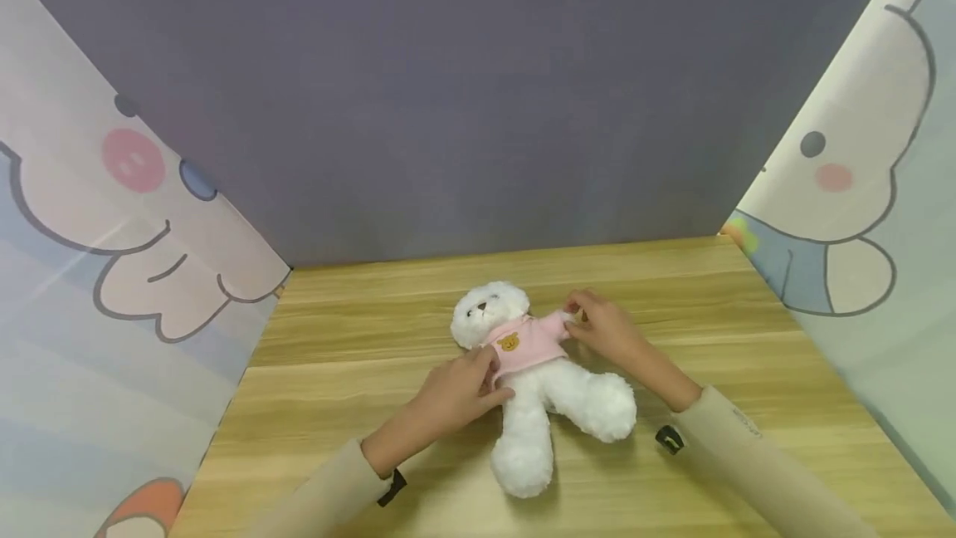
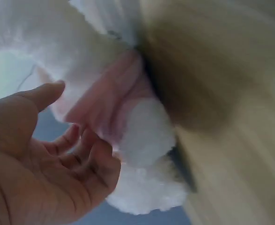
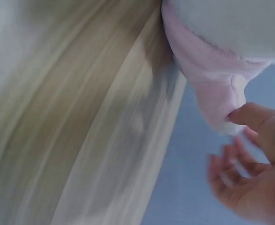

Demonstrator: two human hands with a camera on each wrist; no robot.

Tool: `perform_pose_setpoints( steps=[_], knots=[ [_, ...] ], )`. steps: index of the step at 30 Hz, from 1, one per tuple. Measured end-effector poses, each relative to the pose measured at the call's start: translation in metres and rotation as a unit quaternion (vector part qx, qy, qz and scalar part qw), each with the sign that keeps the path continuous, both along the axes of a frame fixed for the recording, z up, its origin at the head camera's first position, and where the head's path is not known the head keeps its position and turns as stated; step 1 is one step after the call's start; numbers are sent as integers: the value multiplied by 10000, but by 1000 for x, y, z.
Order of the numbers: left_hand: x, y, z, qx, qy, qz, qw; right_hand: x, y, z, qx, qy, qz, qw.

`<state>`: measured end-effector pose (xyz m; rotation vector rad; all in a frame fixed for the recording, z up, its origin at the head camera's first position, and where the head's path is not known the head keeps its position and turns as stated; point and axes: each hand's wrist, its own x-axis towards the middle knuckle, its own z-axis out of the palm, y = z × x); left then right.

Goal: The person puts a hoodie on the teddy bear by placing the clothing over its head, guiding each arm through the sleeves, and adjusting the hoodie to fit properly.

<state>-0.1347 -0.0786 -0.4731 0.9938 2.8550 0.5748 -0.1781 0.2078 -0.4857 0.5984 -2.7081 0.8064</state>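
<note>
A white plush teddy bear (image 1: 524, 388) in a pink shirt (image 1: 534, 344) with a small brown bear patch lies face up on the wooden table, its head tilted toward the back left. My left hand (image 1: 461, 388) is at the shirt's side; in the left wrist view its bent fingertips touch the hem (image 2: 88, 110), while the thumb stands apart. With thumb and fingers, my right hand (image 1: 608, 330) pinches the end of the bear's outstretched arm (image 3: 219, 105) at the sleeve cuff. The underside of the bear is hidden.
The light wooden table (image 1: 336, 405) runs back to a grey upright panel (image 1: 485, 106). Cartoon-printed sheets (image 1: 134, 256) border the left and right sides. A small black clip or strap (image 1: 670, 439) hangs by the right cuff.
</note>
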Motion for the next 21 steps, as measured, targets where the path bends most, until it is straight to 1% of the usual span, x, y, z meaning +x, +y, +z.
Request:
perform_pose_setpoints(
  steps=[1,2,4,6,7,9,11,12,14,17,19,21],
  knots=[
    [1,-2,-2,207,-257,41,9994,3,0,4,-106,1,186,9998],
    [1,-3,-5,396,-429,59,9983,6,-1,7,-184,-38,409,9990],
    [2,-2,-9,764,-661,63,9949,11,-3,13,-164,-262,818,9962],
    [1,2,-11,1089,-818,165,9905,14,-8,19,-153,-734,1149,9905],
    [0,3,-12,1229,-884,240,9882,15,-11,20,-121,-975,1246,9873],
    [-3,7,-12,1476,-1014,403,9830,15,-19,19,-24,-1332,1145,9844],
    [-8,10,-14,1632,-980,481,9805,14,-28,15,-65,-1448,954,9848],
    [-12,12,-15,1655,-912,488,9808,12,-32,12,-84,-1418,843,9863],
    [-27,17,-17,1662,-564,414,9836,4,-38,7,-141,-1186,583,9911],
    [-51,25,-20,1458,193,271,9887,-11,-43,-1,-178,-581,318,9976],
    [-66,28,-22,1308,688,141,9889,-21,-44,-6,-103,-139,228,9996],
    [-78,29,-24,1164,1034,-3,9878,-27,-41,-11,72,206,204,9996]
  ],
)
